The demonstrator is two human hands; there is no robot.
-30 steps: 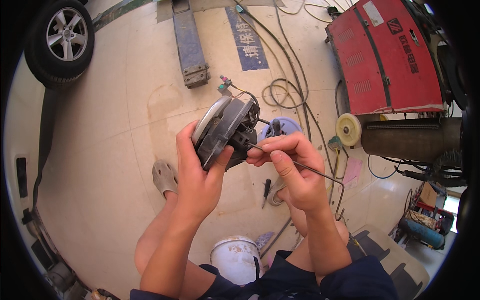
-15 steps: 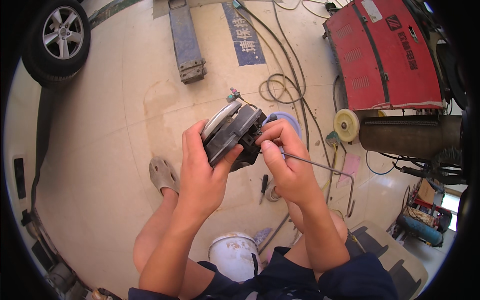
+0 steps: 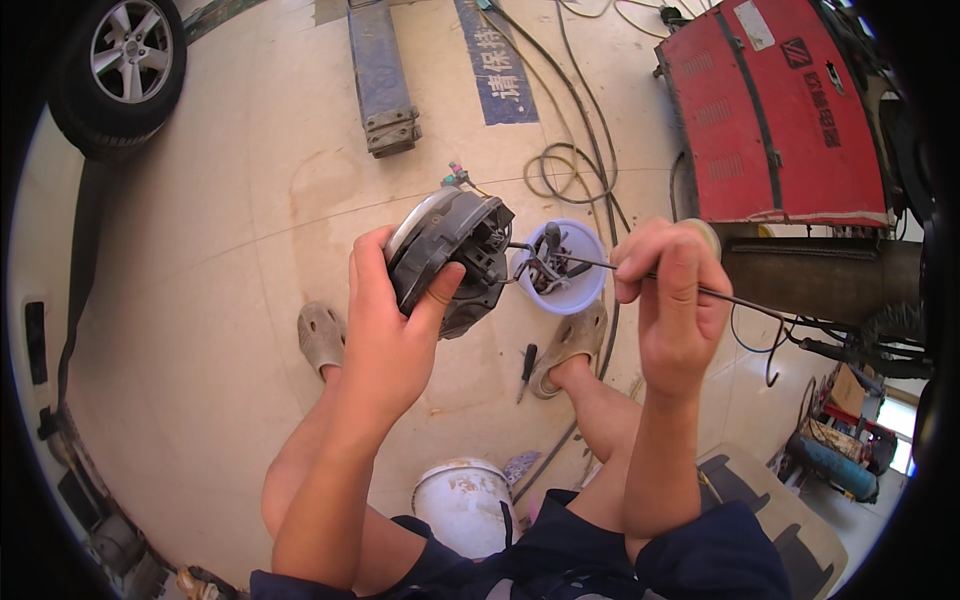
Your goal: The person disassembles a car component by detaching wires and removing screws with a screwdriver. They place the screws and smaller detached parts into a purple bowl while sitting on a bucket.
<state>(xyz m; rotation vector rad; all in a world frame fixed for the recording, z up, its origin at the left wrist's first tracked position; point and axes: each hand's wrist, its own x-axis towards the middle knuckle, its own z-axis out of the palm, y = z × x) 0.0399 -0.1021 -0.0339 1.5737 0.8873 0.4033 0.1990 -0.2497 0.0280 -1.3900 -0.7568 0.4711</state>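
Observation:
My left hand [image 3: 388, 315] is closed around a dark grey plastic car part [image 3: 440, 262] with a silvery curved face, its thumb lying over the near edge. Coloured connectors [image 3: 456, 176] on short wires stick out at its far end. My right hand [image 3: 677, 300] grips a thin bent metal rod [image 3: 745, 302], held off to the right of the part. One end of the rod hangs down in a hook; the other points left toward the part's open side. Bent wire pieces show there, and I cannot tell whether the rod touches them.
A pale purple bucket [image 3: 592, 292] holding dark tools stands beyond my right foot. A screwdriver [image 3: 527, 372] lies on the floor, and a white bucket [image 3: 462, 500] sits between my legs. Cables [image 3: 597, 150], a blue lift arm [image 3: 377, 70], a red cabinet [image 3: 740, 130] and a wheel [image 3: 130, 55] lie farther out.
My right hand has drawn away from the part to the right, taking the rod with it. The part has shifted slightly left in my left hand, and the purple bucket is now in plain sight.

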